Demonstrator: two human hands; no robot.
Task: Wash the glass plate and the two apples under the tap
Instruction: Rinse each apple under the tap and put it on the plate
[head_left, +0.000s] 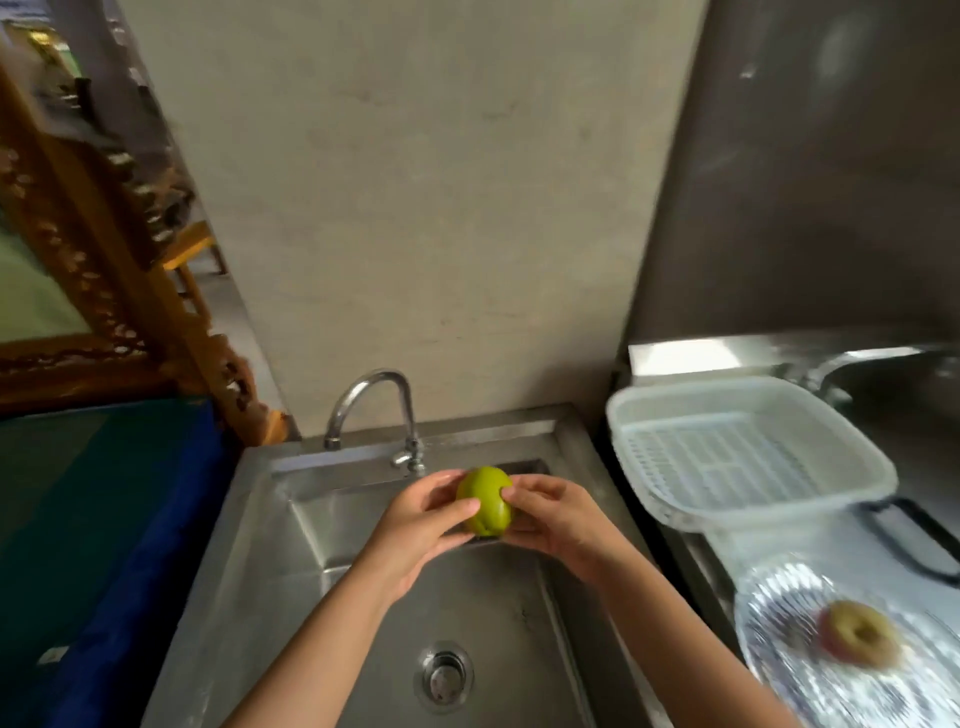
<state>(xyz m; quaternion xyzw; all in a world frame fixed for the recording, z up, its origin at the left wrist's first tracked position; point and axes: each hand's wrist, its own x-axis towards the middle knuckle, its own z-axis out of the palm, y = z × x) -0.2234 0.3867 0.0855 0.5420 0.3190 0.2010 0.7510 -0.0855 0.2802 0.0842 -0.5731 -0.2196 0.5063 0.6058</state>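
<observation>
Apple (485, 501), green, sits gripped between left hand (421, 525) and right hand (553, 522) just under the tap (382, 410) over the sink (291, 561); best to turn it slowly, rubbing every side.

Green apple (485, 500) under tap (387, 415)

Soft, even daylight; wide-angle view, blurred toward the right.
Brightest patch is a glare on the steel ledge (691, 356) at right; dull sheen on the sink (311, 525) walls and tap (374, 410). Shadows faint. Green apple (485, 501) and hands fairly sharp; white basket (748, 457), glass plate (810, 670) and second apple (857, 639) motion-smeared. Carved wooden frame (104, 244) bends and blurs at left edge.
</observation>
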